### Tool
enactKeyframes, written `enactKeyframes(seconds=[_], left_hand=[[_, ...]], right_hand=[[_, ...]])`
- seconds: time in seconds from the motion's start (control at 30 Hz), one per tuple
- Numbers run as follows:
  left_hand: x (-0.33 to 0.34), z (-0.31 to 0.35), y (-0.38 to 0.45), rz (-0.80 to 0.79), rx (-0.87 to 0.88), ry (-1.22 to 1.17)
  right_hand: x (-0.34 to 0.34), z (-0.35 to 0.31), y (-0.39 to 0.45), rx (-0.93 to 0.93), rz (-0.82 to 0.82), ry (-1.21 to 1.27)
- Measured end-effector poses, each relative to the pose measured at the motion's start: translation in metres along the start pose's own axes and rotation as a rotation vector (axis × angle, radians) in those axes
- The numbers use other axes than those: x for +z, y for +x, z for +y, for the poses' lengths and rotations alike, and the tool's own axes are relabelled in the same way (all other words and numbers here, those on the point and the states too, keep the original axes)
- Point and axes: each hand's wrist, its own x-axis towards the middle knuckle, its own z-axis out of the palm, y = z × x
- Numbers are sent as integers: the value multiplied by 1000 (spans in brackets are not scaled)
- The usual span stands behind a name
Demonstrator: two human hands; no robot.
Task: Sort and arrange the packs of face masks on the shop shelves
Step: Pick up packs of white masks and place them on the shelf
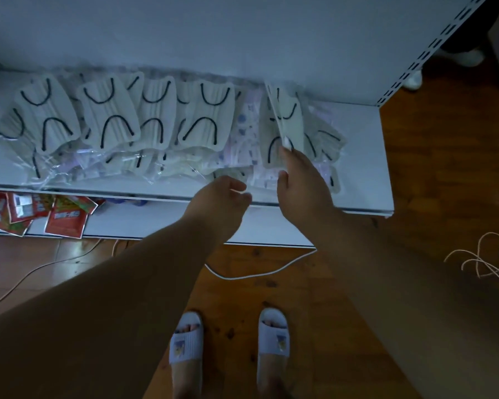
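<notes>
Standing in white slippers (186, 339) on the wooden floor (415, 168), with a white cable (257, 273) across it, the person reaches over the shelf's (366, 156) front edge. Left hand (224, 201) hangs loosely curled, apparently holding nothing. Right hand (298, 180) pinches an upright mask pack (283, 119). More packs (107, 110) overlap leftward; bare shelf lies right.

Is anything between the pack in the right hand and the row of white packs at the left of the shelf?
Yes. The right hand pinches a white mask pack tilted on edge. Between it and the row of white packs lie purple-printed packs on the shelf. The left hand hovers lower, near the shelf's front edge.
</notes>
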Motion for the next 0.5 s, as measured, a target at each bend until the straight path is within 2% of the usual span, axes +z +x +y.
enactKeyframes(seconds=[0.07,0.17,0.23,0.3,0.4,0.5], left_hand=[[0,11,6,-12,-101,-246],[-4,27,10,-110,-297,-753],[-5,30,14,-164,-338,-930],[-6,31,17,-154,-337,-965],[-3,25,20,-32,-354,-835],[-4,16,22,78,-352,-598]], right_hand=[[-6,-4,-11,-37,43,98],[-11,-14,-27,-110,57,187],[-11,-23,-37,-190,11,253],[-10,-29,-46,-216,-52,337],[-8,-34,-52,-174,-89,449],[-7,-39,-50,-117,4,523]])
